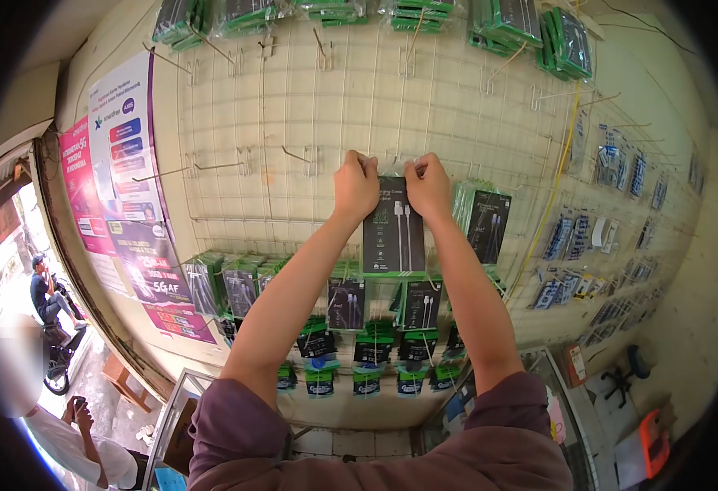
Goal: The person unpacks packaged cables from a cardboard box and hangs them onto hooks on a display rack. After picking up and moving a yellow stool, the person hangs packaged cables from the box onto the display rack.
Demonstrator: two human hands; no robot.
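Note:
Both my arms reach up to a wire grid on the wall. Between my hands is a black and green charging cable package point(386, 233) with a white cable printed on its front. My left hand point(356, 186) pinches its top left corner, and my right hand point(429, 186) pinches the top right corner. The clear plastic top of the package is at a hook on the grid point(293, 123); whether the hook passes through it I cannot tell. Right beside my right hand hang similar cable packages point(487, 225). More cable packages point(347, 303) hang below.
Bare hooks point(220, 164) stick out left of my hands. Packs in plastic point(502, 23) hang along the top. Blue and white packs point(617, 159) fill the right wall. Glass cases point(180, 401) stand low on both sides. Posters point(130, 139) and a doorway with people point(52, 290) are at left.

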